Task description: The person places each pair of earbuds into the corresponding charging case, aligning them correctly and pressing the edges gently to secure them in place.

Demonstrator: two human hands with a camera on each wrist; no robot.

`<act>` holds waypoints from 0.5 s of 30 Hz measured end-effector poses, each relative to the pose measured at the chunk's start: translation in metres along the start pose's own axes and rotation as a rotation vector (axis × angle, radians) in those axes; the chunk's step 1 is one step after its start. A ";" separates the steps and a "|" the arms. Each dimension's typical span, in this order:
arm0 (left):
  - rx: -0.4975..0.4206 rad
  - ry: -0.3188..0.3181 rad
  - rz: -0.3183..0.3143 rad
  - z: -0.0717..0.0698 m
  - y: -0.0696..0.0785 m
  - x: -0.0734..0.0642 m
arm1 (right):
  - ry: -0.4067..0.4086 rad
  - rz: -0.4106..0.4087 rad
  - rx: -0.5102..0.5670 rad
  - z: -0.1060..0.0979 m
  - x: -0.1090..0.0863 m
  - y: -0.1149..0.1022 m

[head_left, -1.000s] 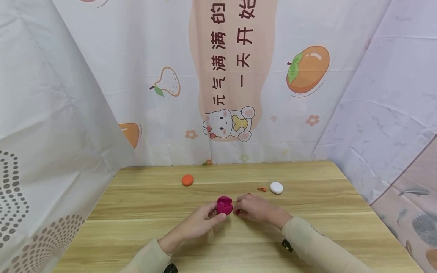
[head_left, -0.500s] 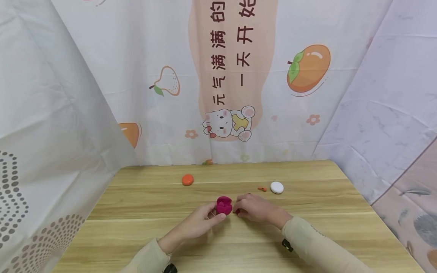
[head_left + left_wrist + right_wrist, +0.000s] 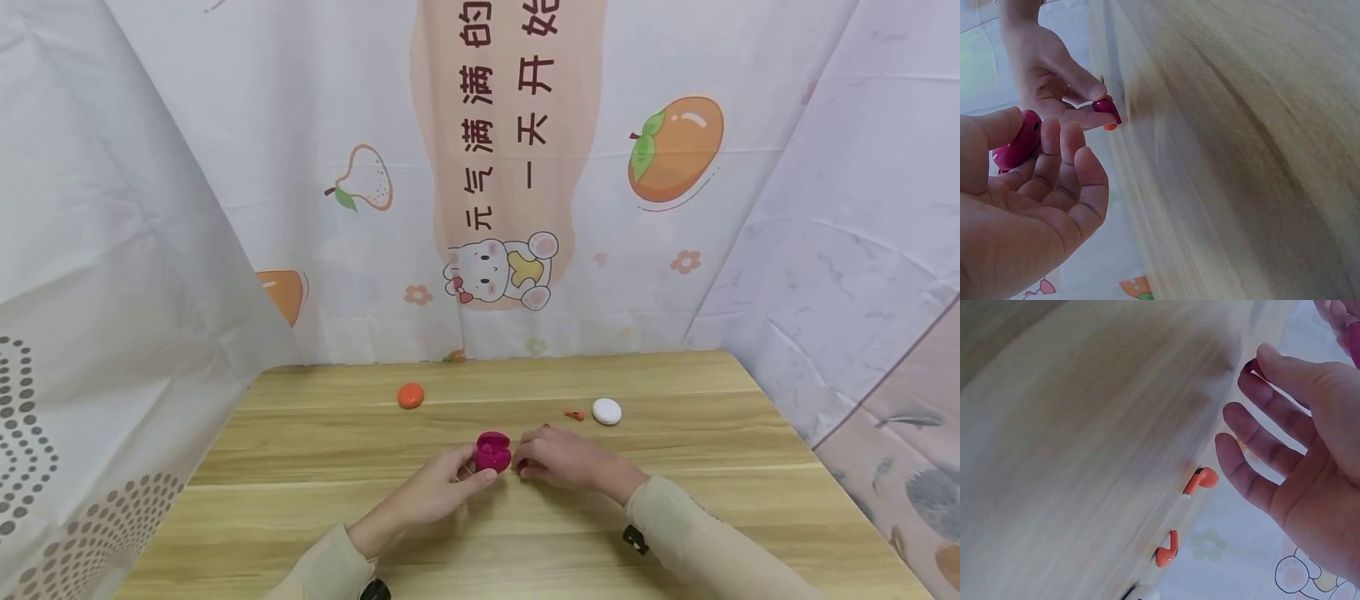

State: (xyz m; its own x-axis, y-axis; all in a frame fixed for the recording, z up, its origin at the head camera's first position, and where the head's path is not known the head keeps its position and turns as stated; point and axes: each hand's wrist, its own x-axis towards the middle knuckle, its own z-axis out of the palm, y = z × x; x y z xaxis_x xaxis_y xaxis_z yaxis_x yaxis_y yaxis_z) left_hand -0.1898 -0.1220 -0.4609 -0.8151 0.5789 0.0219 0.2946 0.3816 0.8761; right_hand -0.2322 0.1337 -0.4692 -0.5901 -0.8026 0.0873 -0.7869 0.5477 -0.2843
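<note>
In the head view my left hand (image 3: 446,483) holds a magenta earbud charging case (image 3: 492,457) with its lid raised. The thumb and fingers grip the case's sides; in the left wrist view the case (image 3: 1019,144) is seen from its outer side. Just to the right, my right hand (image 3: 562,458) pinches a magenta earbud (image 3: 1105,107) between thumb and index finger, close to the case but apart from it. The right wrist view shows only a bit of that earbud (image 3: 1252,366) at the fingertips, while the other fingers are loosely bent.
Two orange earbuds, one nearer (image 3: 1202,479) and one farther (image 3: 1166,551) from the right fingers, lie on the wooden table (image 3: 315,450). A round white case (image 3: 607,411) stands right of them. A round orange case (image 3: 410,396) is at the back left. Printed cloth hangs behind.
The head view has shifted very slightly. Both hands keep nearly the same place and hold on the case and the earbud.
</note>
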 end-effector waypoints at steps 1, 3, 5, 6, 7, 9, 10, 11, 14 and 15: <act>-0.002 0.001 -0.001 0.000 0.000 0.000 | 0.000 0.001 0.013 -0.001 0.001 -0.001; -0.009 0.001 -0.003 -0.001 -0.001 0.000 | 0.003 0.007 0.039 -0.003 0.001 -0.002; -0.013 -0.002 -0.005 -0.001 0.000 0.000 | 0.009 0.013 0.063 -0.006 0.001 -0.004; -0.016 -0.004 -0.006 -0.001 0.000 0.000 | 0.013 0.012 0.071 -0.007 0.001 -0.006; -0.016 -0.004 -0.006 -0.001 0.000 0.000 | 0.016 0.012 0.076 -0.009 0.001 -0.007; -0.016 -0.007 -0.002 -0.001 0.000 0.000 | 0.022 0.011 0.074 -0.011 0.001 -0.009; -0.015 -0.008 0.001 -0.001 0.000 -0.001 | 0.025 0.013 0.075 -0.012 0.001 -0.010; -0.014 -0.009 0.004 -0.001 0.001 -0.001 | 0.027 0.013 0.073 -0.012 0.001 -0.011; -0.014 -0.011 0.012 0.000 0.002 -0.001 | 0.037 0.019 0.083 -0.015 0.000 -0.013; -0.012 -0.011 0.014 0.000 0.002 -0.001 | 0.039 0.019 0.090 -0.015 0.000 -0.013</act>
State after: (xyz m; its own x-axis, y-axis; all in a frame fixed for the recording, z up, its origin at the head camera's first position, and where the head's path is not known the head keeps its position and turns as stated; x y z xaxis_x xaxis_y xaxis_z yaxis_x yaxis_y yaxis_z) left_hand -0.1881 -0.1220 -0.4587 -0.8052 0.5923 0.0292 0.3003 0.3648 0.8813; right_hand -0.2243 0.1301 -0.4508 -0.6128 -0.7815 0.1176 -0.7570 0.5377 -0.3712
